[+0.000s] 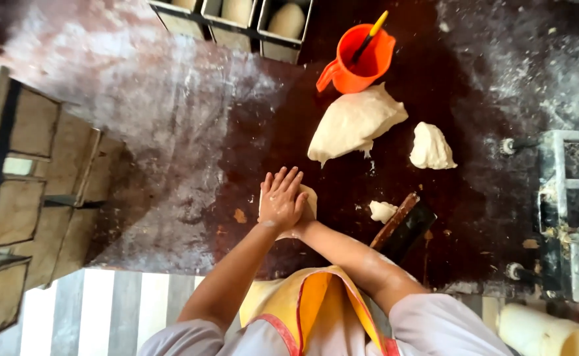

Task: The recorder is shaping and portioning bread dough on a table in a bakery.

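Hands are stacking directly in front of my yellow apron [316,303]: I am laying my left hand [280,198], fingers spread and nearly flat, on top of my right hand [297,227], which is mostly hidden underneath, so I cannot tell how far it is opened. Both are pressing down on a small pale flattened piece of dough [308,203] on the dark flour-dusted wooden worktop [191,151]; neither is gripping it, and only its right edge is peeking out past my fingers. The piece is lying straight under my palms. Its long axis I cannot make out.

Just to the right, a tiny scrap of dough [382,211] is sitting beside a dark-bladed scraper with a brown wooden handle [401,227], nearer my right arm. Further out, to the upper right, a large pale dough mass [355,122] and a smaller lump [430,148] are waiting, well apart from my palms. Beyond them an orange plastic jug [357,60] holding a yellow-handled brush [371,33] is touching the big mass, and metal loaf tins with dough [237,20] are lining the far edge.
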